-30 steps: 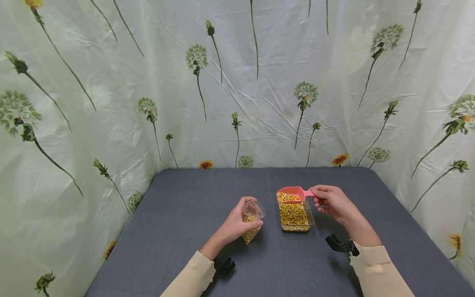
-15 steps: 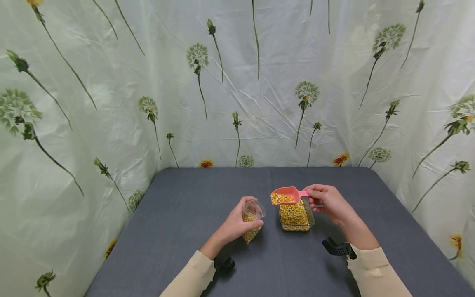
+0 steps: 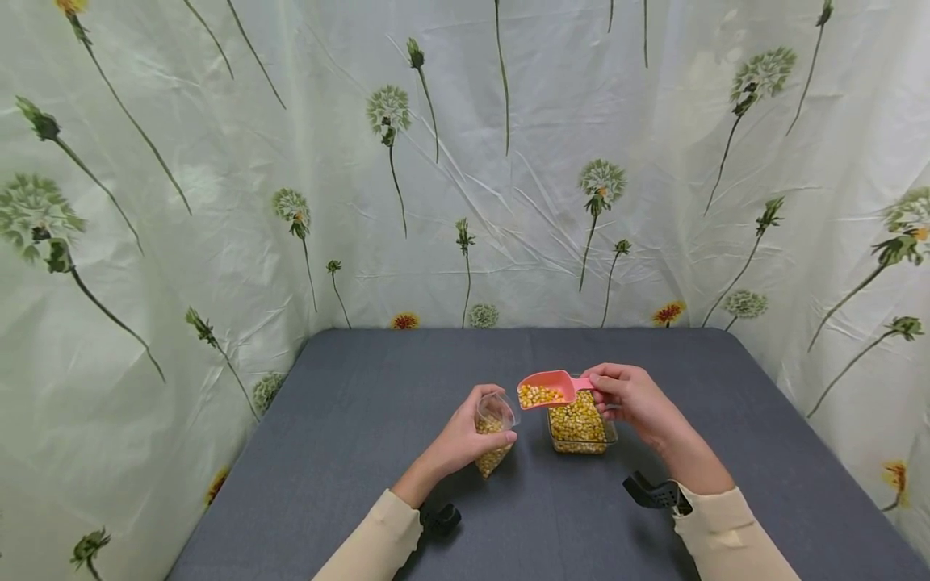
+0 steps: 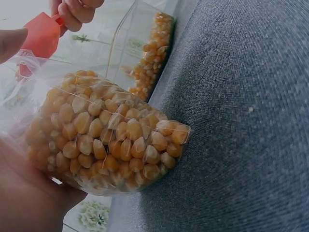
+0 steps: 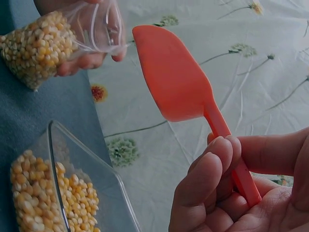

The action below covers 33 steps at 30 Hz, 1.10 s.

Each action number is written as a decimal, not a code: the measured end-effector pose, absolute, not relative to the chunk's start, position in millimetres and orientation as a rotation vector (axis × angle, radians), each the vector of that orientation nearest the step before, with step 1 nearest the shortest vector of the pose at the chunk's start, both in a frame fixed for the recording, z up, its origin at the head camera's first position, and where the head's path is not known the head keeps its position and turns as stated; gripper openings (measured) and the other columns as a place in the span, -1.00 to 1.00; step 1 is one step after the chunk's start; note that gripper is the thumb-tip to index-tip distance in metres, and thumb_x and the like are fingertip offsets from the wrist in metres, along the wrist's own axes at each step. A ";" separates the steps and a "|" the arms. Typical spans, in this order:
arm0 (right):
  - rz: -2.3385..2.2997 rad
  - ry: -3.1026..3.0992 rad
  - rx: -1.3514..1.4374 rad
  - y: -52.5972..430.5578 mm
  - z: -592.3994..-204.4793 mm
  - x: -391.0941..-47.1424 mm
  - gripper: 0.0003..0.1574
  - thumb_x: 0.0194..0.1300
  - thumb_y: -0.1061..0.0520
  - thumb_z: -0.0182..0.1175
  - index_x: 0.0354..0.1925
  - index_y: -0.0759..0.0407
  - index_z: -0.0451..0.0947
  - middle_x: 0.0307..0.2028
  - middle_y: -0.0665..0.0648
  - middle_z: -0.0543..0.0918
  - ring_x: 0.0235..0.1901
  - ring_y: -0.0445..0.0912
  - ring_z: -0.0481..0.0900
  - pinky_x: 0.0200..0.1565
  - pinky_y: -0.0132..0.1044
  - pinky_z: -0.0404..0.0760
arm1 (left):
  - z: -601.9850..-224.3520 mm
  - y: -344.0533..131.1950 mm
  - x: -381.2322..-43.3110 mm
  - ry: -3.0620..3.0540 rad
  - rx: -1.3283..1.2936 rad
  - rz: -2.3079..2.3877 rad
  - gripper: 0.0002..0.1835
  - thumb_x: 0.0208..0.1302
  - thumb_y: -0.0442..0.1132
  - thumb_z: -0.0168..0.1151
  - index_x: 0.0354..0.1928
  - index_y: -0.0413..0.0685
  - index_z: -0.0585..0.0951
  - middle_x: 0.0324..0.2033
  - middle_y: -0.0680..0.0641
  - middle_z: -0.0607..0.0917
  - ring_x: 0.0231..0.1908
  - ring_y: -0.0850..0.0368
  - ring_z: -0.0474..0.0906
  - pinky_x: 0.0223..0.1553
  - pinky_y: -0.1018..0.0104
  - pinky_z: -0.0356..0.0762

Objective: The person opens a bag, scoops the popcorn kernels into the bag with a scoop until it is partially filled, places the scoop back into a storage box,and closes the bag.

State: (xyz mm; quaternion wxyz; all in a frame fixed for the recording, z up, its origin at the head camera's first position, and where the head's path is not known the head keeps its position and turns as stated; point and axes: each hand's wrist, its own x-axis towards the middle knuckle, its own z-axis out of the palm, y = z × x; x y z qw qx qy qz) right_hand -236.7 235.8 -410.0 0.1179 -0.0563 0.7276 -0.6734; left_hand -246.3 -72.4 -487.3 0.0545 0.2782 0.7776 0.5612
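Observation:
My left hand (image 3: 465,436) grips a clear plastic bag (image 4: 111,130) partly filled with corn kernels, its mouth held open at the top. The bag's lower corner is close over the table. In my right hand (image 3: 632,403) is the handle of a pink-red scoop (image 3: 554,387), pinched between thumb and fingers. Yellow kernels (image 3: 539,395) lie in the scoop's bowl. The scoop is raised, its tip near the bag's mouth. A clear rectangular container (image 5: 87,159) of corn kernels stands below and beside the right hand; the scoop's handle end overlaps it in the head view.
A dark grey cloth covers the table (image 3: 378,379). Behind it hangs a white curtain (image 3: 523,202) printed with dandelions. Black wrist straps with cameras (image 3: 657,491) sit by both sleeves.
The right hand has moved left with the loaded scoop, from over the container toward the bag's mouth. The left hand and bag have stayed in place.

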 end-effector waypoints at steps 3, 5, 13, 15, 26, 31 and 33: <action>-1.950 2.148 -0.174 230.4 -410.3 -235.8 -0.63 0.55 0.08 0.09 0.03 0.42 0.49 -0.46 0.08 0.48 -0.51 -0.10 0.44 -0.37 -0.21 0.57 | -487.3 -72.2 -246.6 2.357 0.838 1.710 -0.31 0.24 0.06 0.44 0.32 0.17 0.32 -0.04 0.10 0.62 -0.03 0.16 0.56 0.04 0.03 0.45; -1.941 2.160 -0.172 226.3 -411.5 -235.3 -0.63 0.55 0.09 0.09 0.02 0.41 0.51 -0.46 0.09 0.48 -0.51 -0.09 0.44 -0.38 -0.22 0.57 | -487.6 -72.1 -247.1 2.354 0.835 1.710 -0.30 0.24 0.05 0.44 0.32 0.13 0.32 -0.04 0.09 0.62 -0.02 0.16 0.56 0.03 0.04 0.46; -1.937 2.171 -0.184 216.5 -415.6 -231.0 -0.62 0.54 0.08 0.11 0.01 0.43 0.52 -0.46 0.13 0.49 -0.51 -0.10 0.46 -0.40 -0.28 0.57 | -487.5 -70.5 -246.0 2.358 0.804 1.709 -0.36 0.24 -0.05 0.46 0.28 0.26 0.33 -0.02 0.08 0.59 -0.02 0.13 0.54 -0.01 0.06 0.50; -1.940 2.169 -0.185 214.9 -415.6 -230.4 -0.62 0.54 0.08 0.11 0.01 0.43 0.51 -0.46 0.13 0.49 -0.51 -0.10 0.46 -0.40 -0.27 0.57 | -487.6 -70.1 -246.0 2.364 0.797 1.704 -0.35 0.24 -0.03 0.46 0.29 0.26 0.33 -0.01 0.08 0.57 -0.02 0.13 0.53 -0.02 0.07 0.50; -1.914 2.208 -0.186 205.8 -415.0 -226.6 -0.64 0.54 0.11 0.11 0.03 0.43 0.52 -0.45 0.14 0.49 -0.50 -0.07 0.45 -0.39 -0.22 0.58 | -488.2 -70.7 -245.9 2.381 0.756 1.687 -0.29 0.20 0.07 0.48 0.31 0.27 0.32 0.03 0.08 0.56 -0.01 0.10 0.51 -0.06 0.08 0.51; -1.910 2.238 -0.191 201.4 -416.5 -225.7 -0.66 0.54 0.12 0.11 0.02 0.41 0.53 -0.46 0.16 0.49 -0.50 -0.06 0.46 -0.38 -0.21 0.60 | -488.5 -71.0 -245.9 2.360 0.751 1.700 -0.28 0.19 0.07 0.48 0.32 0.26 0.32 0.05 0.08 0.56 0.00 0.08 0.53 -0.05 0.08 0.52; -1.908 2.251 -0.189 199.6 -417.2 -225.6 -0.67 0.54 0.12 0.10 0.01 0.41 0.53 -0.45 0.17 0.50 -0.50 -0.06 0.46 -0.36 -0.19 0.61 | -488.3 -71.3 -246.3 2.348 0.750 1.708 -0.27 0.19 0.08 0.48 0.32 0.26 0.31 0.08 0.08 0.56 0.01 0.08 0.54 -0.03 0.09 0.53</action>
